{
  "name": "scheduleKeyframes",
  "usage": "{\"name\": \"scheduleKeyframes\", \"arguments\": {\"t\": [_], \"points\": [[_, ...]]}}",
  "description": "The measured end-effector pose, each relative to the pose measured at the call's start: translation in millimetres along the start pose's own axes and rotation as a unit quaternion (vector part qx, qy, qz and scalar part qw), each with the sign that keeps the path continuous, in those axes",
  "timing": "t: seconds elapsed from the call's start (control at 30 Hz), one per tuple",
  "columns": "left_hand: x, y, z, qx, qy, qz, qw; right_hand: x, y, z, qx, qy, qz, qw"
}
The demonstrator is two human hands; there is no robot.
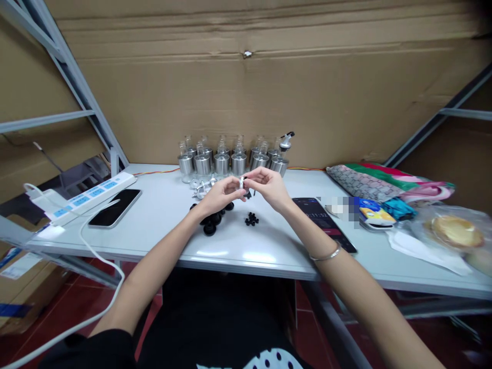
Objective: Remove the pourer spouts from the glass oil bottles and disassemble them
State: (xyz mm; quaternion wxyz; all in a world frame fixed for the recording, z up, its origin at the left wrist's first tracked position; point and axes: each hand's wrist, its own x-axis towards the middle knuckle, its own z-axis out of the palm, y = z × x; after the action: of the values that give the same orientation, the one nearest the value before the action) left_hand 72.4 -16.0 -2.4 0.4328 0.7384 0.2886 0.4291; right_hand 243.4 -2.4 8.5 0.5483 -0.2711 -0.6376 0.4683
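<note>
My left hand (223, 195) and my right hand (269, 187) meet above the table, fingertips pinched together. Between them is a small silver spout part (242, 182), which the left fingers grip. The right fingertips press at its side on a small dark piece, mostly hidden. Under and behind the left hand lie more silver spout parts (200, 190). Black round stoppers (209, 228) are heaped below the left wrist. A little pile of small black caps (252, 219) rests below the hands.
Several glass bottles with metal sleeves (222, 164) stand in rows at the back; one carries a pourer spout (286, 141). Left are a power strip (92, 197) and a phone (115, 208). Right are another phone (326, 223), a patterned cloth (365, 182) and bagged food (455, 233).
</note>
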Motion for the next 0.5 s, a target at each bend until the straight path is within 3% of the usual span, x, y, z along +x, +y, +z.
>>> {"name": "scheduleKeyframes", "arguments": {"t": [0.17, 0.3, 0.5], "points": [[-0.1, 0.0, 2.2, 0.048, 0.025, 0.008, 0.998, -1.8, 0.4, 2.6, -0.028, -0.011, -0.005, 1.0], [1.2, 2.7, -1.7, 0.089, 0.064, 0.034, 0.993, -0.5, 0.7, 2.2, -0.053, 0.022, -0.048, 0.997], [2.5, 9.5, -2.9, -0.027, 0.069, 0.034, 0.997, 0.9, 3.9, -1.2, -0.037, 0.028, -0.024, 0.999]]}}
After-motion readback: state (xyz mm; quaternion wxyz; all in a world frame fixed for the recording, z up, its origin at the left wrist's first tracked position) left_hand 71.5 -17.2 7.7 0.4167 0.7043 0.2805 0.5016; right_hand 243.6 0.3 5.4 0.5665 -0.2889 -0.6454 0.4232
